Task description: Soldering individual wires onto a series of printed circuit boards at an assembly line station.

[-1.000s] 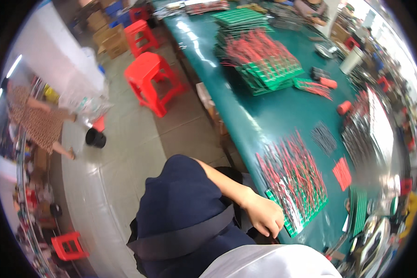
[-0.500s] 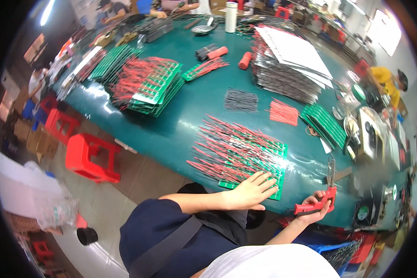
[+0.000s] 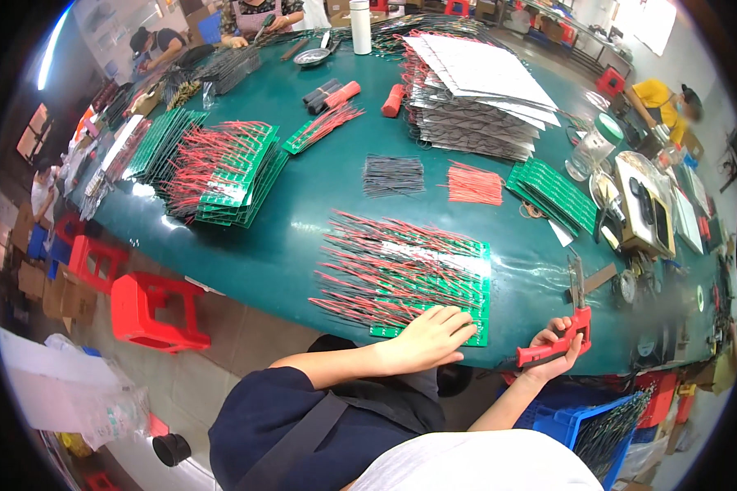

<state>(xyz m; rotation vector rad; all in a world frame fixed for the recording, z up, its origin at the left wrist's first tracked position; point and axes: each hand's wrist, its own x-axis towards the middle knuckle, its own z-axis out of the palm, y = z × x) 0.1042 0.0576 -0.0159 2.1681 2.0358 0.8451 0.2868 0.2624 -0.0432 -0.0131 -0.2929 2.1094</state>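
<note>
In front of me lies a green circuit board panel [image 3: 484, 286], covered with rows of red and black wires [image 3: 385, 270] that stick out to the left. My left hand [image 3: 430, 340] rests on the panel's near edge. Its fingers are slightly bent over the board and the wires, with the thumb apart along the near side. To the right, my right hand [image 3: 558, 350] is closed around the handle of a red soldering gun [image 3: 582, 331]. The gun's metal tip points up and away, apart from the panel.
Beyond the panel are bundles of black wires [image 3: 393, 176] and red wires [image 3: 475, 183]. Green boards [image 3: 553, 195] lie at right, near a glass jar [image 3: 591, 151]. Stacked wired boards [image 3: 241, 184] stand left; a tall stack under white sheets [image 3: 483, 78] rises behind. A blue crate [image 3: 561, 421] sits below right.
My left hand's spread fingers have drawn together and bent on the panel's near edge. The soldering gun stays in my right hand. The whole view has shifted a little.
</note>
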